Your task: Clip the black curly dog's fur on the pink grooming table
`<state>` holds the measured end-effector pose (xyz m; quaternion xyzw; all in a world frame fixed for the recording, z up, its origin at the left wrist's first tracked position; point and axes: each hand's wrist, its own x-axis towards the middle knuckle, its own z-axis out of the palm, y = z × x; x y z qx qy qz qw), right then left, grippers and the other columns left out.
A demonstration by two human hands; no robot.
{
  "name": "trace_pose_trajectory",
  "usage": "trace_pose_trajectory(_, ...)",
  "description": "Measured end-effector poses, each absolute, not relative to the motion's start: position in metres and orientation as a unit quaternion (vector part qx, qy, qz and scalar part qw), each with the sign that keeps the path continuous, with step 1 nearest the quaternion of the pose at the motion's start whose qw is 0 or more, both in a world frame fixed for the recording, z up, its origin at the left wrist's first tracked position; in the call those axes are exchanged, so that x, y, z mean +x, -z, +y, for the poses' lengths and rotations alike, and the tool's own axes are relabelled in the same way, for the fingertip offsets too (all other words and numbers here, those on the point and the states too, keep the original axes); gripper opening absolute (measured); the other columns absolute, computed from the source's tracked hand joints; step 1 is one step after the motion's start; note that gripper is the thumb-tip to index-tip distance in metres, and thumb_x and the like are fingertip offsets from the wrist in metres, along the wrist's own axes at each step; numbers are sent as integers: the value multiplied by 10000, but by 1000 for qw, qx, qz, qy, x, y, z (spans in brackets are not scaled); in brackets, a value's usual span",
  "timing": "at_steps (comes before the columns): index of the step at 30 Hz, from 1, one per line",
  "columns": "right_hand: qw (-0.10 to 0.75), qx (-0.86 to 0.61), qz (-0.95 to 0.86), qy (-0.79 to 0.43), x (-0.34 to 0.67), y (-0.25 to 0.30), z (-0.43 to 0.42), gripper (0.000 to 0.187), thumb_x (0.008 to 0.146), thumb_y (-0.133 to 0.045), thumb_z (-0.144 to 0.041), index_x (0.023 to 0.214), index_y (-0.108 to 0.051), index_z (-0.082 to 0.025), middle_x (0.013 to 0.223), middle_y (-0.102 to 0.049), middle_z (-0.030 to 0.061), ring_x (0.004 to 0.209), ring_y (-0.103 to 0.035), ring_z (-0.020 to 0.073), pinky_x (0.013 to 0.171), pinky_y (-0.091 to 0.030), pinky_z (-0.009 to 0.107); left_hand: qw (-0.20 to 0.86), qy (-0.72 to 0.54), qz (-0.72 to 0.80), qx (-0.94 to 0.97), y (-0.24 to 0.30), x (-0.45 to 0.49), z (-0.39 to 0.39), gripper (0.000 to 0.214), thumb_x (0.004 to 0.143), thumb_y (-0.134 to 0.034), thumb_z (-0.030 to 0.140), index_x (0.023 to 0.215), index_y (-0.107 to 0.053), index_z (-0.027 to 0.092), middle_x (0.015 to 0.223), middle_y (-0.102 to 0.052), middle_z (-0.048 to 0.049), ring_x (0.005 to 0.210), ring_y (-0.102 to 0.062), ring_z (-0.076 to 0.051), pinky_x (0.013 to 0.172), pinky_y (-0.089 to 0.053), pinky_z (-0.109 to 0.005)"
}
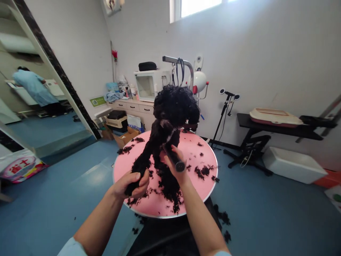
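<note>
A black curly-haired dog [176, 105] is on a round pink grooming table [197, 192], its head up and one leg stretched toward me. My left hand [137, 183] is closed around the lower end of that leg, fingers wrapped over the paw. In my right hand [176, 161] is a black hair clipper [177, 161], its round rear end facing me. The clipper's front end lies against the dog's chest, and its blade is hidden. Loose black hair [169, 186] lies heaped below the dog and scattered over the tabletop.
A metal grooming arm [190, 67] with hanging loops rises behind the dog. Behind stand drawers [134, 106] and a white cabinet [146, 85]. At right are a black stand table [279, 126] and a white tub [294, 165]. Another person [33, 85] bends beyond the left opening.
</note>
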<state>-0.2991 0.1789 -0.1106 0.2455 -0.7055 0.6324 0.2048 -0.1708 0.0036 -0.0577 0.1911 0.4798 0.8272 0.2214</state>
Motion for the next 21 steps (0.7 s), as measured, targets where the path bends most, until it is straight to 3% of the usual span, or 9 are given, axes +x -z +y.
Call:
trace_pose_trajectory(6,300,213,-672,-643,-295,127,172,328,833,-622,-351,1076,-423,-256,1310,-601,139,1201,-614,237,1020,-498,487,175,-785,568,175,33,-172,-9,422,796,-656,548,674,-543,161,440,-417,33,340,-312,-53,345,-243,-169)
trace_pose_trajectory(11,288,323,-688,-582,-323,131,161,312,822,-666,-331,1058,-487,-232,1219,-656,136,1102,-667,235,921,-561,426,143,-777,575,215,2,-185,-9,424,799,-638,539,667,-554,145,443,-426,26,316,-312,-52,309,-219,-168)
trace_pose_trajectory(16,357,310,-632,-614,-316,125,171,372,794,-703,-223,1089,-479,-257,1218,-649,89,1111,-659,234,951,-542,481,131,-760,592,234,-14,-196,-9,414,817,-628,514,690,-571,124,484,-455,12,336,-362,-56,306,-243,-159)
trace_pose_trajectory(21,320,333,-668,-584,-335,123,156,322,784,-705,-267,1052,-529,-244,1155,-687,88,1008,-697,221,882,-578,409,134,-772,569,248,-20,-199,-12,397,841,-600,491,694,-588,123,483,-453,10,327,-360,-55,306,-247,-160)
